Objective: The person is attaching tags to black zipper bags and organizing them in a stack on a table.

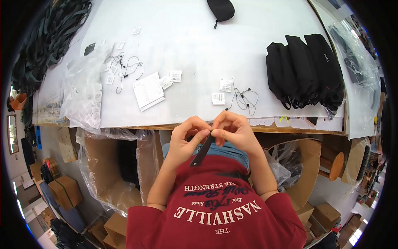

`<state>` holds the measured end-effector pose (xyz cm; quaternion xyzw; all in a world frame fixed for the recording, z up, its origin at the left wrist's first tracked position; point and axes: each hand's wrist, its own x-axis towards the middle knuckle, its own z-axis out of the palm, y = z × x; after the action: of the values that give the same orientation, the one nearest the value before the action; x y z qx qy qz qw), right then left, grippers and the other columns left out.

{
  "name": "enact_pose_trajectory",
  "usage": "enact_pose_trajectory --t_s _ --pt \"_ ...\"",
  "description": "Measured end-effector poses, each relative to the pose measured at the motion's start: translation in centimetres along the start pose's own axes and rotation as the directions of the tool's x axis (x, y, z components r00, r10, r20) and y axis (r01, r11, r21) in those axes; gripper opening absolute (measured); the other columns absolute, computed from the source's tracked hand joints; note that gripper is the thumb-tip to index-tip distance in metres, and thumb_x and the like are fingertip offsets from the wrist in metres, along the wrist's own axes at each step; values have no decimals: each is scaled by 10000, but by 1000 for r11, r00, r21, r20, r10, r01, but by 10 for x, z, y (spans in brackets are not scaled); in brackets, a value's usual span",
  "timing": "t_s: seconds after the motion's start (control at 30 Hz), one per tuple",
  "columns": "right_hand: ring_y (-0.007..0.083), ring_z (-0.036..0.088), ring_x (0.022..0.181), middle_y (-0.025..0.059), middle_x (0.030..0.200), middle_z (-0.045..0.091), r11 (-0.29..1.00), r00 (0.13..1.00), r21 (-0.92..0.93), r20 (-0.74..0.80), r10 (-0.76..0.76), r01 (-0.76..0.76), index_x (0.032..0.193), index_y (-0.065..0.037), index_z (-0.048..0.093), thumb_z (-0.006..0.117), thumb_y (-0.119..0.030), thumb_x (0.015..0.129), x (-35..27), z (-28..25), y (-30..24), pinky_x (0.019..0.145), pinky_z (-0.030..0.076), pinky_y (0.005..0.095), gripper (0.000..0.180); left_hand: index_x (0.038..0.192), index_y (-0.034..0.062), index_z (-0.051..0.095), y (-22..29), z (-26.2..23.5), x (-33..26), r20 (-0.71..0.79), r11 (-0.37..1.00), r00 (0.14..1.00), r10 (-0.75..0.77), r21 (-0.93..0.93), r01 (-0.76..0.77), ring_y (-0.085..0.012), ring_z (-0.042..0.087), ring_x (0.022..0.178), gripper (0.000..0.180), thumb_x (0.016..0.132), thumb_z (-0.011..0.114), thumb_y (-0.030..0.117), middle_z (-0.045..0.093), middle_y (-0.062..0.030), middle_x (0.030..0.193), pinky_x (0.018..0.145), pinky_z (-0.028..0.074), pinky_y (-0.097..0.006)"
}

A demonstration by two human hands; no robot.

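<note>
My left hand (188, 136) and my right hand (235, 132) meet just off the table's near edge, fingertips pinched together. Between them is the upper end of a flat black strap (201, 152), which slants down toward my shirt and has a small pale dot near its lower end. The pinched end is mostly covered by my fingers. Just beyond the hands lie two small white tags (218, 98) and a few thin black tag strings (245, 99). Farther left are a stack of white cards (148, 92), more tags (175, 76) and a tangle of strings (125, 66).
Several black fabric pouches (304, 72) are piled at right; one black pouch (221, 10) lies at the far edge. Clear plastic (85, 89) and dark straps (47, 35) cover the table's left. Open cardboard boxes (110, 166) with plastic liners stand below the table.
</note>
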<state>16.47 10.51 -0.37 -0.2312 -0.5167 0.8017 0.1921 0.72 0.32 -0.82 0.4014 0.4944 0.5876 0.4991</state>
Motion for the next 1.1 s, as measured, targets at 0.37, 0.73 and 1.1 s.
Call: enact_pose_trajectory --t_s 0.37,0.73,1.1 --pt "15 549 679 -13 765 614 973 992 229 -118 37 -9 883 -51 577 593 -173 928 3 -32 15 598 422 164 131 952 5 538 -28 2 119 0 993 999 35 112 -35 -86 525 637 99 932 541 102 569 -38 788 542 427 -216" --pt "17 532 717 -38 788 606 994 971 84 -222 85 -67 876 -42 608 617 -165 912 -42 -51 23 652 422 188 128 1009 13 528 -106 -32 375 -314 376 919 240 903 211 -337 591 895 312 851 621 267 581 -145 1030 790 470 -432" --pt "19 457 568 -39 684 581 991 983 54 -134 127 -120 852 -44 640 627 -151 898 -30 -46 18 513 353 182 118 812 71 536 54 -6 234 182 986 983 18 -166 12 -196 634 901 269 988 435 249 638 -192 1101 768 518 -294"
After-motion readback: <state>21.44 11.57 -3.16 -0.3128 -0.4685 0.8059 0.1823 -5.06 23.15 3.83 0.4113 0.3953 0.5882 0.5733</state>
